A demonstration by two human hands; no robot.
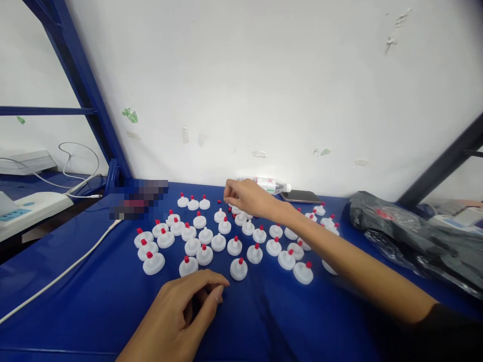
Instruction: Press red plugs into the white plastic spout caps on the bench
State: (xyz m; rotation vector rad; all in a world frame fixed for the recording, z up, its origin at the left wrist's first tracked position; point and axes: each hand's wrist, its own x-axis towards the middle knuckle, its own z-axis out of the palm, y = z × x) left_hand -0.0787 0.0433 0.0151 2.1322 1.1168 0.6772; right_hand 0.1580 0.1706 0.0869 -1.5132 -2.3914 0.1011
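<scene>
Many white round plastic caps with narrow nozzles [238, 269] stand on the blue table, most topped with a small red tip. A few nozzles, such as the bare one [218, 243], have no red tip. My right hand [245, 196] reaches over the back of the group, its fingers bent down and closed near loose red tips [219, 201]. Whether anything is between those fingers is hidden. In front of the group, my left hand [184, 311] hovers low with fingers curled and the thumb against the index finger. I cannot make out anything in its pinch.
Behind my right hand lies a clear bottle [273, 186], beside a dark phone [302, 196]. Black plastic bags [411, 236] cover the right side. At left are a white cable [64, 271], a power strip [26, 213] and a blue metal frame [83, 75].
</scene>
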